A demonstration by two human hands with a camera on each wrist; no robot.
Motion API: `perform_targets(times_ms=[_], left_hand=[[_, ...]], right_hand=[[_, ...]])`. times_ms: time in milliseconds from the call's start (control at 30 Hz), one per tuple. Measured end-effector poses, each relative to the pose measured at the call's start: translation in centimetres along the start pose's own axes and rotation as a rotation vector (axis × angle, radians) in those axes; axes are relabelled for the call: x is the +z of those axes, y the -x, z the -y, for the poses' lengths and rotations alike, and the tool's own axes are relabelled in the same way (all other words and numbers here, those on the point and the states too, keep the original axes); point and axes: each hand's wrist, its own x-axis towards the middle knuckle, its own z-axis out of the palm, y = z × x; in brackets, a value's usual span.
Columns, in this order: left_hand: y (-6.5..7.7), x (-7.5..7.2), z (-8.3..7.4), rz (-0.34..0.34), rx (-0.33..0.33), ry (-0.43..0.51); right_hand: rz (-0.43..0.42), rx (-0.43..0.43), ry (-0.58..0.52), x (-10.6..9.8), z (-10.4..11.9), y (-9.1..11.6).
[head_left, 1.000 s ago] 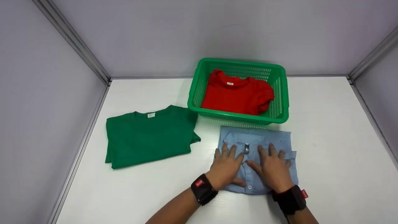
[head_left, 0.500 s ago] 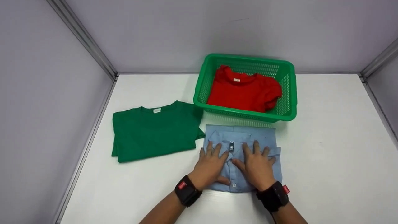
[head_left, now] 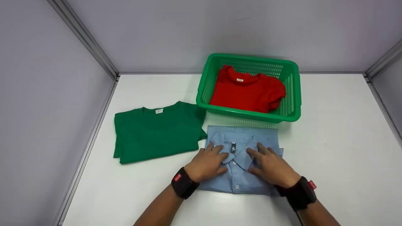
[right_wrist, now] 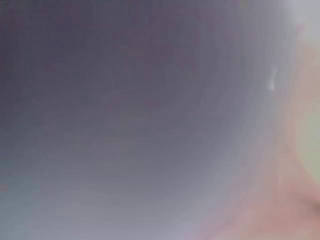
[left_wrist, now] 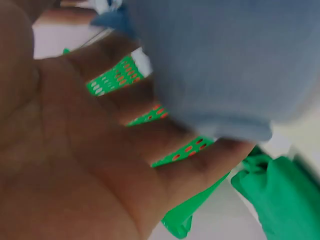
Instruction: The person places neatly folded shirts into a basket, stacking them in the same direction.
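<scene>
A folded light-blue button shirt lies on the white table, its collar and dark neck label facing up. My left hand rests on the left part of the shirt with fingers spread beside the collar. On the right part lies my right hand, its fingertips at the right collar point. The left wrist view shows the left hand with extended fingers running under or against the blue cloth. Blurred grey-blue cloth fills most of the right wrist view.
A green plastic basket stands behind the blue shirt, holding a folded red T-shirt. To the left lies a folded green T-shirt, its right corner near the basket. Grey-white panels enclose the table's back and sides.
The head view has shifted a little. Both hands have moved apart on the blue shirt, the right one outward with its wrist swung right, so more of the collar and placket shows.
</scene>
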Motion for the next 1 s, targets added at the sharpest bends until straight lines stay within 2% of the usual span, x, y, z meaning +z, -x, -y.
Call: perform_targets(times_ms=[100, 200, 333, 433, 600, 733, 833, 1000], left_hand=[[-0.2, -1.1, 0.3, 0.041, 0.007, 0.024], [-0.8, -2.4, 0.6, 0.064, 0.029, 0.033], [-2.2, -4.2, 0.8, 0.043, 0.051, 0.021], [-3.8, -5.0, 0.7, 0.021, 0.032, -0.001], [-6.0, -4.7, 0.5, 0.056, -0.049, -0.053], [-6.7, -3.9, 1.1, 0.080, -0.105, -0.106], [-6.8, -3.6, 1.5, 0.086, -0.114, -0.101], [-7.2, -3.7, 1.5, 0.092, -0.115, -0.153]], right_hand=[[0.038, -0.066, -0.012, -1.5, -1.4, 0.1], [-0.003, -0.114, 0.012, -2.9, -2.4, -0.1], [-0.091, -0.120, 0.079, -3.9, -3.3, -1.2], [-0.064, -0.087, 0.108, -4.1, -3.6, -2.4], [0.064, -0.005, 0.124, -3.8, -4.0, -4.0], [0.120, 0.017, 0.152, -3.7, -4.0, -4.9], [0.130, 0.000, 0.182, -3.7, -4.0, -5.3], [0.103, -0.045, 0.233, -3.8, -4.5, -6.0]])
